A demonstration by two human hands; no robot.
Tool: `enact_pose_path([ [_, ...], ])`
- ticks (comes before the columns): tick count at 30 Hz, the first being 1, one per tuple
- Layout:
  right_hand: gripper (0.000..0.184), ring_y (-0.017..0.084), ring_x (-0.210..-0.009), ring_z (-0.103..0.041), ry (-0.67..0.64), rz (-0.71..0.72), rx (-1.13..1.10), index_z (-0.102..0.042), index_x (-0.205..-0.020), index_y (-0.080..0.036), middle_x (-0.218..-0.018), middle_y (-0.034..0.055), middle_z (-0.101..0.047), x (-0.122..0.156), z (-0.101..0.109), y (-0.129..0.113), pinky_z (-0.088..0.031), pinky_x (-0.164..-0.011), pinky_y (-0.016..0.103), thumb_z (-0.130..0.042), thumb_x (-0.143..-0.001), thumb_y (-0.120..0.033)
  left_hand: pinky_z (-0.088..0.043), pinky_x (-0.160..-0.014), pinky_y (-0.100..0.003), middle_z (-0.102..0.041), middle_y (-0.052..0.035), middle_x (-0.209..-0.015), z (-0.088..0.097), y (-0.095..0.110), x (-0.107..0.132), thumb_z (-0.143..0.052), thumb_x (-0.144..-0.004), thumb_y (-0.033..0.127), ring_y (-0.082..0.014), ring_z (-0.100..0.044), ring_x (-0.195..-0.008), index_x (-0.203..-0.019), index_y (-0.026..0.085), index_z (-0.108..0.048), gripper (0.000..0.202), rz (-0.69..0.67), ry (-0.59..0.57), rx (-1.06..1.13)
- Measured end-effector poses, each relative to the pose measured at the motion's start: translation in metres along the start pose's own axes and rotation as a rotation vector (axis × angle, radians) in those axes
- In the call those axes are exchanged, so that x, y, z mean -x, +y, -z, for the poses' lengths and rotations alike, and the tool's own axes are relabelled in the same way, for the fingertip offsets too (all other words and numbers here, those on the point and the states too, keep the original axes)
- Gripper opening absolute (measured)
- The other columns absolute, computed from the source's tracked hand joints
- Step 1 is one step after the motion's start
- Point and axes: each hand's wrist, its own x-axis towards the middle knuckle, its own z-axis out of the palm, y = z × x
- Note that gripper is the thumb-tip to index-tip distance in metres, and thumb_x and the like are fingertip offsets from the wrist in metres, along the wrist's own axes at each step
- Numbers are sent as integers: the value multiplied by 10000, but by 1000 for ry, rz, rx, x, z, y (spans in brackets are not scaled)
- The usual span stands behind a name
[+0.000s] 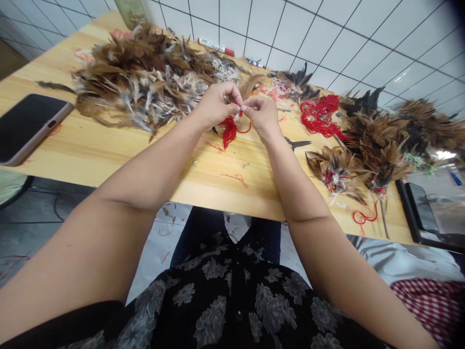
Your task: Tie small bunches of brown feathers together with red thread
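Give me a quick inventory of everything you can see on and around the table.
wooden table: 1, pale yellow, in front of the person
feather heap: 1, brown and white, back left of table
feather bunches: several, brown and black, right side of table
red thread tangle: 1, red, right of the hands
hanging red thread: 1, red, below the hands
scissors: 1, dark, right of the right hand
phone: 1, black, left table edge
marker: 1, white with red cap, back table edge
feather tuft: 1, whitish, between the hands
left hand: 1, pinching the tuft
right hand: 1, pinching the tuft

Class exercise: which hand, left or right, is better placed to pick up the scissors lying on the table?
Probably the right hand: the scissors lie on its side of the table, just beyond it. The left hand is farther away. Both are working at the red thread.
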Motion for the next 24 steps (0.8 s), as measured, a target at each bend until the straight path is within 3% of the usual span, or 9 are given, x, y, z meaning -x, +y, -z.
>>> enact_pose_path([
  [3, 198, 123, -865, -590, 64, 32, 75, -749, -864, -194, -802, -66, -651, 4, 1, -4, -492, -876, 244, -837, -1024, -118, -550, -1107, -605, -682, 6, -704, -1, 0, 1, -1008, -770, 589, -361, -733, -1134, -837, 354, -646, 437, -8, 18, 11],
  [8, 346, 108, -813, -510, 13, -21, 143, -656, -773, -198, -747, -81, -551, 10, 2, -16, -410, -825, 250, -790, -1063, -67, -629, -1076, -624, -750, -21, -749, 1, -3, 1, -1043, -791, 407, -394, -810, -1134, -830, 324, -694, 362, -11, 32, -1],
  [11, 429, 110, -833, -508, -1, -54, 219, -579, -750, -217, -736, -79, -496, 11, 0, -17, -396, -848, 252, -745, -1130, -107, -626, -1122, -628, -763, -21, -757, 2, -7, -1, -1071, -798, 425, -387, -807, -1190, -839, 314, -708, 382, 9, 3, 4],
  [16, 423, 128, -883, -535, -42, -77, 325, -514, -807, -242, -807, -57, -508, 8, 1, -14, -494, -966, 290, -613, -1204, -137, -614, -1081, -641, -792, -7, -793, -1, -10, -1, -1081, -709, 620, -382, -799, -1096, -846, 350, -699, 487, 21, 68, 70],
  [19, 395, 150, -913, -569, -92, -74, 472, -495, -832, -253, -867, -37, -554, 4, 8, -15, -575, -1087, 367, -581, -1187, -104, -612, -1003, -577, -806, -5, -827, -1, -11, -2, -1095, -661, 674, -345, -773, -1016, -844, 340, -652, 585, 41, 135, 120],
  [21, 365, 184, -976, -639, -109, -57, 589, -504, -851, -260, -911, -10, -610, 0, 13, -12, -605, -1170, 429, -581, -1171, -103, -580, -934, -518, -799, -17, -819, 1, -11, -4, -1053, -688, 631, -316, -758, -970, -831, 318, -605, 565, 27, 165, 141],
  [24, 305, 243, -1068, -738, -127, 6, 697, -521, -892, -270, -950, 27, -682, -10, 21, 6, -640, -1228, 493, -651, -1124, -120, -499, -856, -443, -772, -4, -777, 3, -9, -6, -1006, -774, 445, -245, -676, -865, -817, 289, -578, 458, 32, 202, 120],
])
